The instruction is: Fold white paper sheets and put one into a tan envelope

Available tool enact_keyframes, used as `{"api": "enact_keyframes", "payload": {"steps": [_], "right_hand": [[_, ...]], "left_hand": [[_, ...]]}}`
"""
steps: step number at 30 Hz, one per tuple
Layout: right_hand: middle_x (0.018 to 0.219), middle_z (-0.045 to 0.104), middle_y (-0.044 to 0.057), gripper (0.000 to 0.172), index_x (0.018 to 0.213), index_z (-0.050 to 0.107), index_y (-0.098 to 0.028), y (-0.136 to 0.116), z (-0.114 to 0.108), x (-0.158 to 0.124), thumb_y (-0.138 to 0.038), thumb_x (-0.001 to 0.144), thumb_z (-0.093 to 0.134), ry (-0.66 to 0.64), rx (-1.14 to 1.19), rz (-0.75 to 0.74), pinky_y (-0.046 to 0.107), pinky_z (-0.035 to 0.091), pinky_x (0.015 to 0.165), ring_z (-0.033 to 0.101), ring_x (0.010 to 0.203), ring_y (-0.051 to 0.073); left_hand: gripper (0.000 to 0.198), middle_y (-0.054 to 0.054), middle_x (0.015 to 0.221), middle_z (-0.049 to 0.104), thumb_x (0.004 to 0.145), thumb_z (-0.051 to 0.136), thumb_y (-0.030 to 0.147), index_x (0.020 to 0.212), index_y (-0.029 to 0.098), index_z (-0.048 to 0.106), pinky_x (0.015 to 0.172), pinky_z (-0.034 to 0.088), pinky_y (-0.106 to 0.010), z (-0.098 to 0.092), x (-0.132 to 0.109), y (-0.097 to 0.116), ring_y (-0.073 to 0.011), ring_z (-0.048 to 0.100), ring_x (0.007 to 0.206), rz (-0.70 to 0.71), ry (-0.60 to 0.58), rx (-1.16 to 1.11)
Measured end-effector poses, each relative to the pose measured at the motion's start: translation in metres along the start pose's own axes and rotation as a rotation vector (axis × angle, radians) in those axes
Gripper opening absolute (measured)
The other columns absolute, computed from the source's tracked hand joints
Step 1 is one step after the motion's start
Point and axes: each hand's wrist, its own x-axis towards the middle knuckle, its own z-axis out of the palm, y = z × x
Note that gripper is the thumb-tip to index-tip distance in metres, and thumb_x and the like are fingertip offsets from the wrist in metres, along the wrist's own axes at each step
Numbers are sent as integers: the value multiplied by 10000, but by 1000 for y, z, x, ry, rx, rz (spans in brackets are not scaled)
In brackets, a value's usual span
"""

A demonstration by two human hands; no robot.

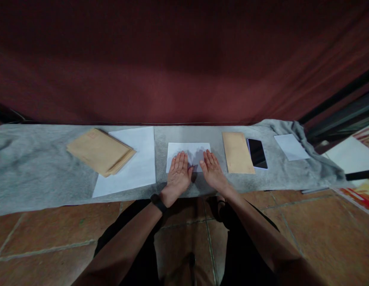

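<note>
A white sheet of paper (188, 149), apparently folded, lies crosswise in front of me on a grey cloth. Flat on its left part rests my left hand (180, 171), fingers stretched out and thumb to the side; a dark band circles that wrist. My right hand (212, 170) lies on the sheet's right part with its fingers extended. Neither hand grips anything. To the right of my right hand is a single brown envelope (238, 153). Left of my left hand lies a larger stack of white paper (139, 159).
A pile of brown envelopes (99, 151) partly covers the white stack. A phone (257, 153) touches the single envelope's right side, and a small white sheet (290, 147) lies farther right. The grey cloth (38, 167) covers a narrow bench against a dark red curtain (184, 87).
</note>
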Motion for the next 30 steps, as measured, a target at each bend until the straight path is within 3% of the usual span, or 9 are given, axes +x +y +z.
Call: {"api": "enact_keyframes", "payload": {"steps": [5,10,15,22,30], "right_hand": [[1689,314,163,743,1594,380,-59,-20,13,13,-512,1087,80,-126,65,-75,454,216,1309,221,1596,232],[1683,331,161,697,1590,394,-73,-17,24,17,-494,1096,141,-126,28,-115,465,180,1318,224,1595,233],[1684,335,142,683,1595,394,-103,-12,23,21,-496,1096,142,-123,5,-123,474,188,1309,241,1589,231],[1678,356,111,620,1593,411,-156,-13,21,36,-452,1099,180,-137,-39,-140,494,186,1301,268,1581,228],[1690,332,89,599,1605,386,-172,-5,16,62,-436,1104,192,-182,-82,-204,451,156,1310,274,1578,196]], "left_hand": [[668,-202,1704,251,996,404,247,1617,45,266,1299,212,-511,10,3,20,-300,172,1600,136,-98,5],[729,-216,1713,204,958,435,189,1635,44,206,1302,188,-523,11,1,24,-317,143,1605,187,-124,31],[705,-238,1686,275,959,424,181,1618,9,241,1304,172,-529,7,1,25,-323,191,1595,183,-163,42],[688,-257,1661,312,976,426,238,1611,20,276,1289,183,-576,7,2,28,-347,244,1577,182,-163,15],[683,-271,1632,364,1033,400,391,1563,-36,347,1280,249,-525,9,2,25,-342,295,1559,139,-128,-46]]}}
